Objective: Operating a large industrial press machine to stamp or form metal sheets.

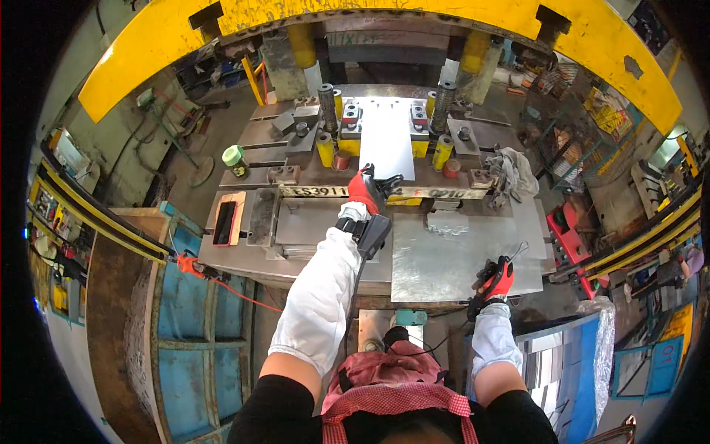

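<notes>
Sheet-metal blank [387, 144] sits in the die area between the dark coil-wrapped posts [444, 105], near end toward the person. Left gloved hand [375, 191] at that near end, fingers clamped on its edge. Right gloved hand [497, 281]: fingers curled shut round a thin wire-loop tool [521, 249], over a larger metal sheet [429, 259]. Crumpled gray rag [512, 175] beyond, green-capped jar [235, 160] far left.

Floor [214, 137]: grey, scuffed. Pale green upright surface [122, 133], upper left (wall or cabinet, cannot tell). Stand [200, 172]: round base, on floor. Wire cage [568, 169]: right, filled. Blue panelled frame [181, 314]: lower left, worn. Blue rack [665, 366]: lower right.
</notes>
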Action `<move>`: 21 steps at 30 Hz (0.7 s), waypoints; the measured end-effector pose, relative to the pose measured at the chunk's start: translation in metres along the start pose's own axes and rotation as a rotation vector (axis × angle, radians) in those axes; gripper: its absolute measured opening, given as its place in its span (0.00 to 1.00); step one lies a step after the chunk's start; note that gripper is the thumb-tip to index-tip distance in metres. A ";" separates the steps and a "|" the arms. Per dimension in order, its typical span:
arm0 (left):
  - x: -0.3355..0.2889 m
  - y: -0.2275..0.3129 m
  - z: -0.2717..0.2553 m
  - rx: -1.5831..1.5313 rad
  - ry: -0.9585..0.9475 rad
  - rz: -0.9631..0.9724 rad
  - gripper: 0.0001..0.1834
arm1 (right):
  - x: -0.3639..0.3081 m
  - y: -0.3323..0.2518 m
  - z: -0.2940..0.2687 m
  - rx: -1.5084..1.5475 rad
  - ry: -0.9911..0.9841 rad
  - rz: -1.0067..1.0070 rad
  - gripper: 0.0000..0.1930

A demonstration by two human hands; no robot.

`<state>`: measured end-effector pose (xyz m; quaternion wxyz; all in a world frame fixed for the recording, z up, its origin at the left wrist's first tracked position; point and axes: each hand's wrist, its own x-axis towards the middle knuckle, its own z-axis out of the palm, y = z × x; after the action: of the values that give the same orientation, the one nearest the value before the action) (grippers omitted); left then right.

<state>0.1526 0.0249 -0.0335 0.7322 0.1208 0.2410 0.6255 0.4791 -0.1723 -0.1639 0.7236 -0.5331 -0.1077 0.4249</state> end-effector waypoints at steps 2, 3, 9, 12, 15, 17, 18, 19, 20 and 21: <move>-0.005 0.000 0.003 -0.010 0.006 0.002 0.25 | -0.006 -0.003 0.005 -0.019 0.004 -0.015 0.15; -0.007 0.000 0.005 0.016 0.023 0.018 0.24 | -0.009 -0.003 0.008 -0.064 0.032 0.003 0.17; -0.006 0.001 0.005 0.067 0.043 0.034 0.24 | -0.003 -0.002 0.000 -0.049 -0.009 0.039 0.15; -0.008 0.001 0.001 0.059 0.001 0.048 0.24 | -0.012 -0.005 0.006 -0.015 -0.027 0.057 0.13; -0.004 -0.008 0.000 0.075 -0.069 0.025 0.23 | -0.008 -0.008 -0.001 0.016 0.023 0.002 0.12; 0.017 -0.009 -0.018 0.061 0.054 -0.020 0.21 | -0.008 -0.004 0.003 0.027 0.023 -0.023 0.12; 0.027 -0.008 -0.032 0.296 0.016 0.087 0.20 | -0.009 -0.002 0.005 0.036 0.026 -0.046 0.12; 0.036 -0.005 -0.049 0.531 -0.019 0.195 0.19 | -0.011 -0.001 0.008 0.039 0.019 -0.041 0.12; 0.043 -0.001 -0.066 0.768 -0.050 0.304 0.17 | -0.015 -0.001 0.012 0.024 -0.010 -0.025 0.12; 0.048 0.004 -0.080 1.006 -0.082 0.410 0.16 | -0.018 -0.001 0.016 0.010 -0.037 -0.010 0.12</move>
<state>0.1141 0.0626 -0.1101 0.4558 0.5250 0.4534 0.5577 0.4588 -0.1742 -0.1512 0.7263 -0.5210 -0.1218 0.4315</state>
